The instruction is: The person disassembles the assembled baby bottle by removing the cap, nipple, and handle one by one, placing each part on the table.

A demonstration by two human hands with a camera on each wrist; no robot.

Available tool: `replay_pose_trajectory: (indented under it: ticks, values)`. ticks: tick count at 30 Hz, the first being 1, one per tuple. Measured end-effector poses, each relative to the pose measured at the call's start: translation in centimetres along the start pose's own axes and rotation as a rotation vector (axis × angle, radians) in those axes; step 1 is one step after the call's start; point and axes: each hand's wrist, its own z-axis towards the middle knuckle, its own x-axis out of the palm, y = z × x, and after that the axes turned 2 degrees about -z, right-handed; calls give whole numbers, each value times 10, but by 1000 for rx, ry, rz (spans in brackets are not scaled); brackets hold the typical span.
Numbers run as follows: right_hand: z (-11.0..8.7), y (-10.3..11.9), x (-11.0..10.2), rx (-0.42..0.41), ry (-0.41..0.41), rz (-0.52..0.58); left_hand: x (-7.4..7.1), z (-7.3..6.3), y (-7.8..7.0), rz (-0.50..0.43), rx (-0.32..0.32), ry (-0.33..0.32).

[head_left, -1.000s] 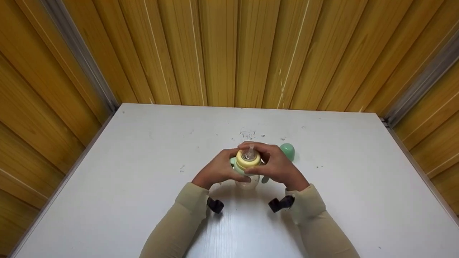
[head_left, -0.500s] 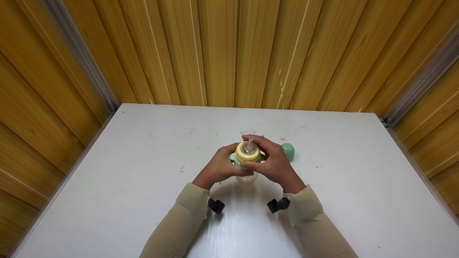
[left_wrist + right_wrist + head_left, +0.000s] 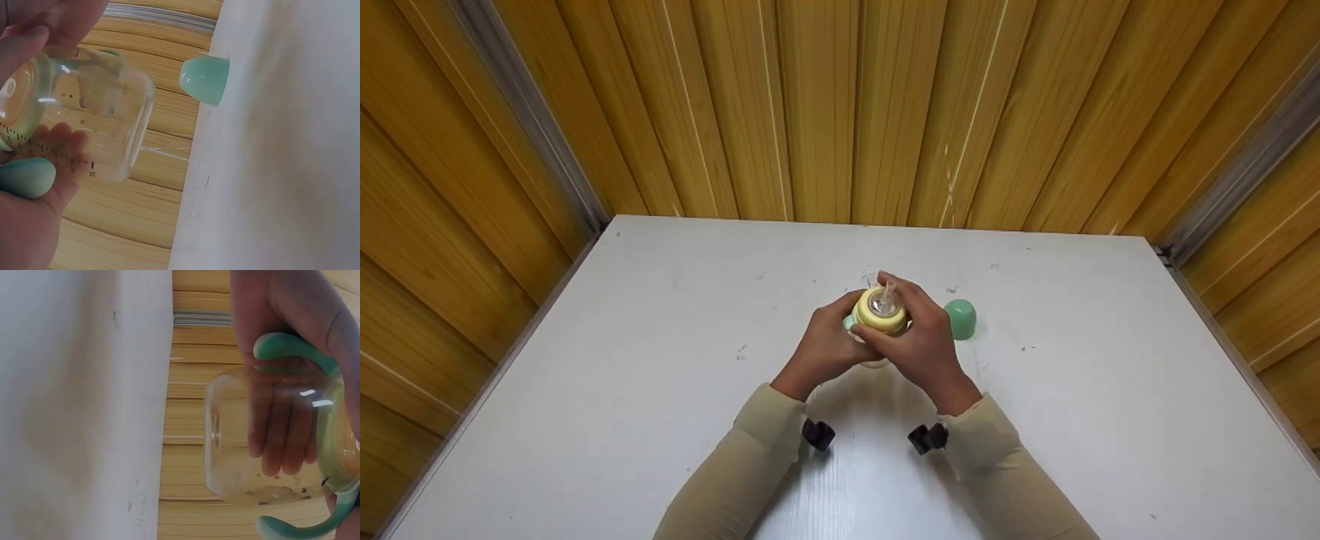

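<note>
A clear baby bottle (image 3: 115, 126) with printed measuring marks is held up off the table between both hands. Its yellow collar (image 3: 877, 322) and clear nipple (image 3: 889, 294) point upward in the head view. My left hand (image 3: 825, 341) grips the bottle from the left, its fingers showing through the clear wall in the right wrist view. With thumb and fingers, my right hand (image 3: 919, 334) holds the yellow collar. Two green handles stick out at the sides, the upper handle (image 3: 292, 347) and the lower handle (image 3: 304, 531) in the right wrist view.
A green domed cap (image 3: 961, 320) stands on the white table (image 3: 660, 360), just right of the right hand. Yellow wood-patterned panels (image 3: 817, 112) rise behind the table and at both sides. Dark wrist mounts (image 3: 819, 434) hang below the sleeves.
Both hands and the bottle have risen and moved slightly away from the body. Around the collar, the right hand has turned clockwise as seen from above. The green cap has stayed put.
</note>
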Motion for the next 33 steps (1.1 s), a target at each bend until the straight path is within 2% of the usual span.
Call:
replay_pose_trajectory:
  ticks: [6, 11, 15, 22, 26, 33]
  values:
    - [0, 3, 3, 86, -1, -29, 1, 1, 0, 20, -12, -43]
    - [-1, 3, 5, 119, 4, -9, 1, 0, -2, 25, -21, -45]
    - [-1, 3, 4, 129, 13, -2, 0, 1, -1, 16, -24, -32]
    - [-1, 3, 3, 155, 39, 37, -3, 0, 3, -67, -45, 3]
    - [-1, 4, 0, 195, 63, 75, -4, 0, 2, -78, -68, 20]
    - [1, 5, -4, 283, 120, 157, -6, 0, 3, -79, -66, 42]
